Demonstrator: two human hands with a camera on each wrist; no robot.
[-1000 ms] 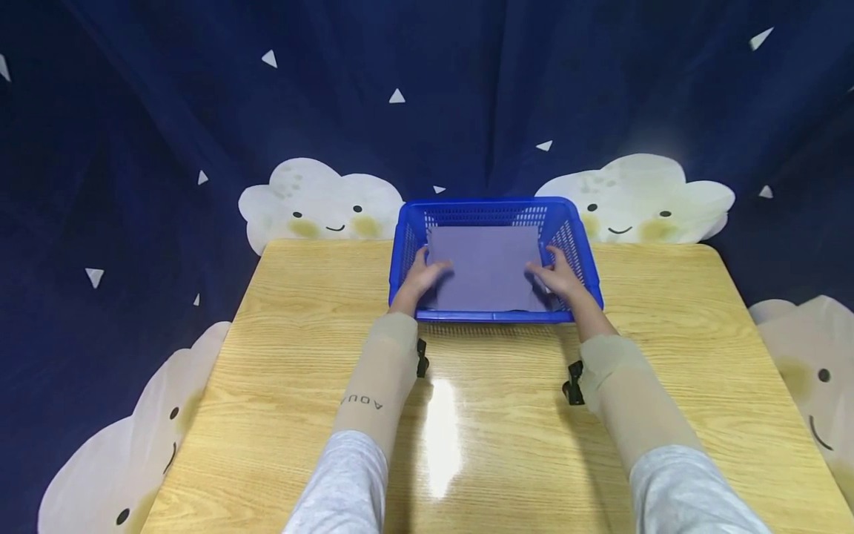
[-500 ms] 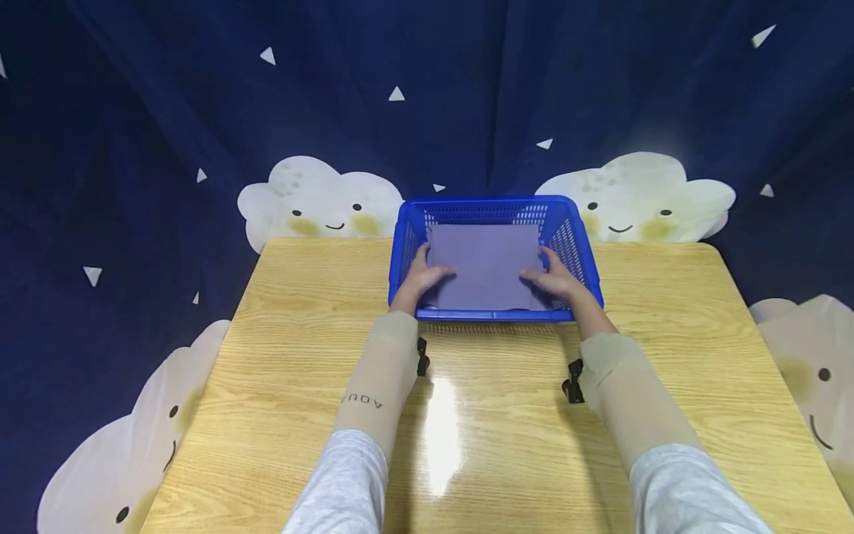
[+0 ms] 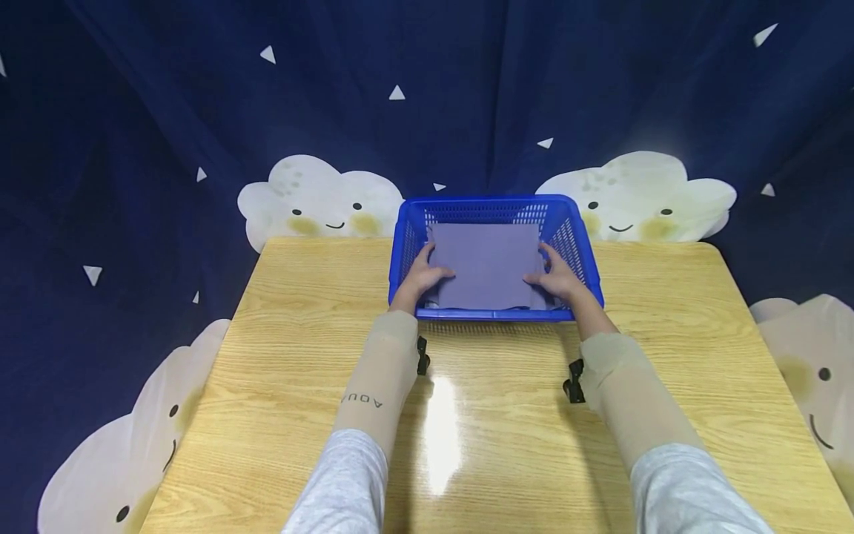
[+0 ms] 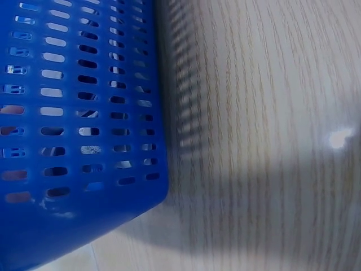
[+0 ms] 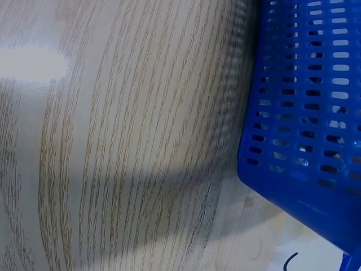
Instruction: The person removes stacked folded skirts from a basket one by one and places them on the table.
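In the head view, a flat grey-purple rectangular sheet lies inside a blue plastic basket; its material cannot be told. My left hand grips its left edge, thumb on top and fingers down the side. At the right edge my right hand holds it the same way, and the fingertips under it are hidden. More greyish material shows just past its left and right edges, beneath it. Both wrist views show the basket's slotted outer wall, with neither hand plainly visible.
The basket stands at the back of a light wooden table, close to a dark blue curtain with white clouds and triangles. A bright reflection lies on the tabletop between my forearms.
My thumbs have come in over the sheet, the right hand moving slightly inward. The sheet has shifted slightly, and more of the material under its side edges now shows.
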